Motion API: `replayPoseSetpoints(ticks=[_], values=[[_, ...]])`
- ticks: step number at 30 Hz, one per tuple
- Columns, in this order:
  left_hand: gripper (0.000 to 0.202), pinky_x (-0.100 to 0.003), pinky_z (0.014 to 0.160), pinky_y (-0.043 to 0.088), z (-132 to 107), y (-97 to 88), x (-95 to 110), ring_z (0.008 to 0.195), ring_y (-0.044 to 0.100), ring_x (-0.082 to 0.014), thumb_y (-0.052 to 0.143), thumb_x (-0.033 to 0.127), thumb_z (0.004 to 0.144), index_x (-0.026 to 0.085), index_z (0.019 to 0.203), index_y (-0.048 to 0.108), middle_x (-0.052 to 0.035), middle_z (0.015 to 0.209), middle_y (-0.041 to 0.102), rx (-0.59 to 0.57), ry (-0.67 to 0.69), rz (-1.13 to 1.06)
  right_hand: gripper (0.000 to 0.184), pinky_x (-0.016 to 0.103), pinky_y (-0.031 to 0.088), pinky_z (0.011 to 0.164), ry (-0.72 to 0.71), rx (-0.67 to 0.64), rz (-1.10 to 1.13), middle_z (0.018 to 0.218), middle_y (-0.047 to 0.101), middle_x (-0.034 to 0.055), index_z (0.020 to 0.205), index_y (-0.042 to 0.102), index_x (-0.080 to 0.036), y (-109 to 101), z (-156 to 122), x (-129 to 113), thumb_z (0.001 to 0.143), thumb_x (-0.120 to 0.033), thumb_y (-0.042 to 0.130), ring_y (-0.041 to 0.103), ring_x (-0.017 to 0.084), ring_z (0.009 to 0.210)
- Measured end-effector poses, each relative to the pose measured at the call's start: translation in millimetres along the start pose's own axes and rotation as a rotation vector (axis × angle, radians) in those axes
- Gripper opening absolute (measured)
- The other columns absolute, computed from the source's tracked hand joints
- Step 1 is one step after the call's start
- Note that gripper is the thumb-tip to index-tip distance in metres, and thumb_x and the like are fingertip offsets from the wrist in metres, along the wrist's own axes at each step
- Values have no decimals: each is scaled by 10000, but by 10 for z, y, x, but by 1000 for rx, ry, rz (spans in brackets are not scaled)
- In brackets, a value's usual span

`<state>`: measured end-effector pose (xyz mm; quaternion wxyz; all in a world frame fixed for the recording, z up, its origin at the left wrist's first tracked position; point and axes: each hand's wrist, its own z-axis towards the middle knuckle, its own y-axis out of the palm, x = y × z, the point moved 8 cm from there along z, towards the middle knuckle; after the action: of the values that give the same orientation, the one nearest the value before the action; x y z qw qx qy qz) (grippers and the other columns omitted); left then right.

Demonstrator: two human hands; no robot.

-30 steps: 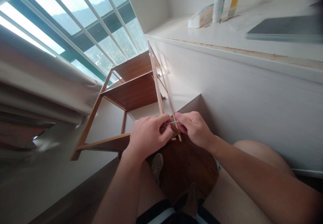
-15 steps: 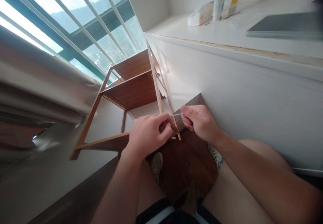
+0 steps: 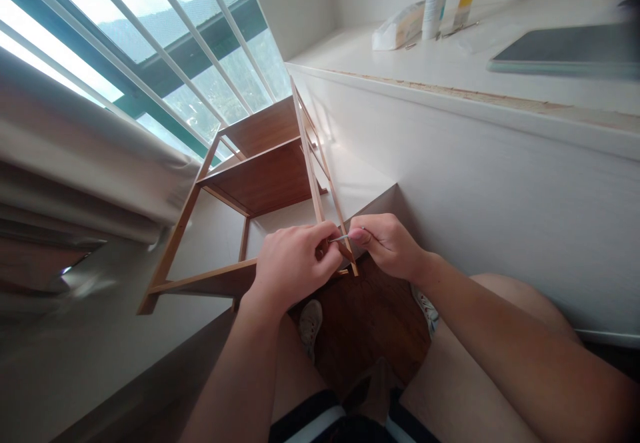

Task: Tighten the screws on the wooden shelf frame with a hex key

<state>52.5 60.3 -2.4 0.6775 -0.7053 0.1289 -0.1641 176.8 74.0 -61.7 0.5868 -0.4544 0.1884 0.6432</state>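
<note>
A wooden shelf rack with several boards stands tilted in view in front of me. My left hand is closed at the lower end of its near right post, with the fingers curled round the corner of the lowest board. What lies inside that grip is partly hidden. My right hand pinches a thin metal hex key between thumb and fingers. The key's far tip reaches into the gap by my left thumb and forefinger, where its contact is hidden.
To the right runs a white counter with a chipped edge. On it lie a tissue pack, a white tube, a yellow-topped item, small metal pieces and a dark flat tablet-like device. A curtain and barred window are left.
My right hand has shifted slightly left and down, closer to my left hand, and its hold on the hex key has turned. The left hand and rack stay put.
</note>
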Motion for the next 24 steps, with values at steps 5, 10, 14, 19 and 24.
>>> replayPoseSetpoints(ticks=[5,10,14,19,24], values=[[201,-323,589,235,-4,16,-3,747,649,-202,465,381,918,349,937,662,50,781,709,-6,-2,6,315,265,350,653,-110,56,-28,685,523,-8,752,539,-185,-16,4,-41,1019,-346,497,469,124,636],[217,-321,595,246,-4,3,3,739,648,-208,459,385,921,332,928,669,34,784,715,-4,0,3,295,269,363,672,-200,82,-61,702,547,5,759,558,-193,-20,6,-101,1019,-318,496,484,136,658],[237,-320,590,245,-4,-15,22,732,643,-210,448,409,927,319,901,666,21,775,710,-16,-1,1,302,292,367,685,-215,68,-142,724,548,26,768,558,-201,-10,0,-112,1021,-344,476,481,158,684],[255,-322,597,249,-1,-10,28,741,647,-212,444,409,924,305,893,675,0,782,721,-40,-25,2,314,301,377,692,-205,65,-133,735,556,35,779,566,-202,-1,-7,-96,1023,-372,466,485,165,694],[223,-324,598,256,-2,-6,16,748,651,-206,453,382,922,316,913,666,21,799,720,-16,-5,10,334,290,372,691,-152,65,3,710,549,17,752,546,-192,21,-10,-72,1034,-341,447,489,146,672]])
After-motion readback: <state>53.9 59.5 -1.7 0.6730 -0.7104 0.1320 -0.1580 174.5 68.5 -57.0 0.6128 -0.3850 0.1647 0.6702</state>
